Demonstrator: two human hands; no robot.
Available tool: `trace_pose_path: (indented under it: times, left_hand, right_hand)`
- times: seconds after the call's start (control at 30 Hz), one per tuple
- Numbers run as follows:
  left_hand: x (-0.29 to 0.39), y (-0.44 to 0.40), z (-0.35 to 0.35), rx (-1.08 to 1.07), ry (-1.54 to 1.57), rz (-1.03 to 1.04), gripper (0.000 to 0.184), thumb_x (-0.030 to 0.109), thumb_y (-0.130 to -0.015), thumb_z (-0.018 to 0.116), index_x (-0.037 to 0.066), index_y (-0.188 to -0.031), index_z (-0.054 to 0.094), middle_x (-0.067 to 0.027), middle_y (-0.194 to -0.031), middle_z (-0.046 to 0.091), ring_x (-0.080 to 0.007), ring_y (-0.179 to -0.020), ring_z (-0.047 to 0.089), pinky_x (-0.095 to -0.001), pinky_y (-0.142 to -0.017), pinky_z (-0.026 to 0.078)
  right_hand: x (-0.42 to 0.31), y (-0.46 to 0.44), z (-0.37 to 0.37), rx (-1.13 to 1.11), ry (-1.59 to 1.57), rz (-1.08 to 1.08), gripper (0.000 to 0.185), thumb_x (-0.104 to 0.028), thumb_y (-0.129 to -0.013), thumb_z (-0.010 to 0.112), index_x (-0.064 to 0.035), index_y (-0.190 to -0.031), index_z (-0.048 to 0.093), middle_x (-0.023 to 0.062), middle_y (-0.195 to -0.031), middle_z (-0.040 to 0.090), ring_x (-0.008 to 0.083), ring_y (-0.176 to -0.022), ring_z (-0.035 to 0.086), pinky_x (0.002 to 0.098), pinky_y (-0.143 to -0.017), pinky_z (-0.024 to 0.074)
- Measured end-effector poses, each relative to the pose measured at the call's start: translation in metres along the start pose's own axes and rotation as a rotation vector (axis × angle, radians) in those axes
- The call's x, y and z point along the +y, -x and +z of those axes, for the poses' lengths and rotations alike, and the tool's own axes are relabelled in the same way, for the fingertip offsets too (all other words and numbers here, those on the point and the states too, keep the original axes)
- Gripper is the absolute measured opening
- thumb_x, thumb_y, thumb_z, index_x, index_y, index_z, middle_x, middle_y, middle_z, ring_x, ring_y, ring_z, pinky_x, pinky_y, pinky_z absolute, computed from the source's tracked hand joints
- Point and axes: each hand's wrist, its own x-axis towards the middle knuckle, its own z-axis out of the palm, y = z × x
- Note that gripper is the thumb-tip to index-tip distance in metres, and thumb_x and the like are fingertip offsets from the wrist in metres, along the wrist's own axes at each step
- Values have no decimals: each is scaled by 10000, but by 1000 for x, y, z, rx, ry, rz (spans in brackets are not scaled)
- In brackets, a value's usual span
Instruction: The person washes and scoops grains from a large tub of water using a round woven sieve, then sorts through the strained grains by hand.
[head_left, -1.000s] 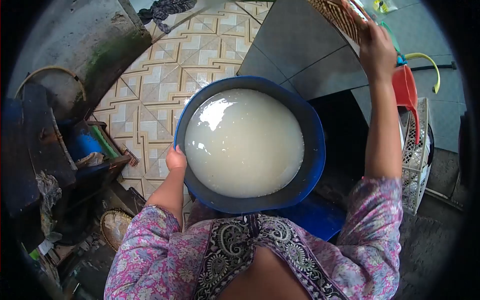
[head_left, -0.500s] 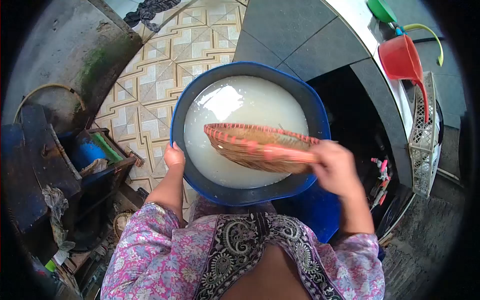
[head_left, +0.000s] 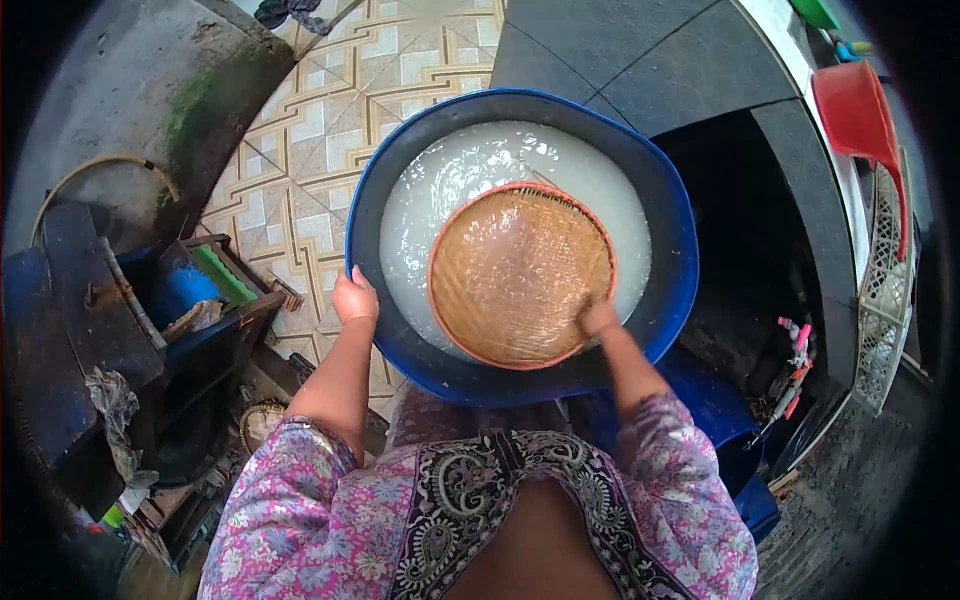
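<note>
One blue tub (head_left: 672,310) stands at the centre, before the person's body, and holds pale, cloudy liquid (head_left: 415,225) with bright glints on it. In the tub, a little toward six o'clock of its middle, lies the one woven basket (head_left: 515,270), round and tan with a single orange-red rim; liquid shows around it from nine o'clock over twelve to three. How deep it sits cannot be told.

Both hands are at work. The left hand (head_left: 357,298) is clamped on the tub's rim between eight and nine o'clock, thumb uppermost. The right hand (head_left: 598,318), slightly blurred, is clamped on the basket's edge at four o'clock; its separate fingers cannot be made out. Two flowered sleeves (head_left: 290,490) cover the upper arms.

Around the view, one red dipper (head_left: 860,115) is at two o'clock, one white lattice basket (head_left: 885,290) at three, and one blue vessel (head_left: 700,390) at four, just beside the tub. One curved hose (head_left: 90,168) lies near ten o'clock, and one dark cloth (head_left: 290,12) at eleven, on the tiled floor (head_left: 400,65).
</note>
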Motion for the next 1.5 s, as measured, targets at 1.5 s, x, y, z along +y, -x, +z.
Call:
trace_pose_path:
  times: [1.5]
  left_hand:
    - [1, 1, 0, -22, 56, 111, 228, 173, -765, 410, 5, -897, 490, -198, -762, 533, -356, -716, 508, -385, -643, 404]
  right_hand:
    - [-261, -6, -38, 30, -830, -604, 475, -34, -661, 474, -26, -1121, 356, 190, -1086, 420, 298, -1025, 396, 343, -857, 314]
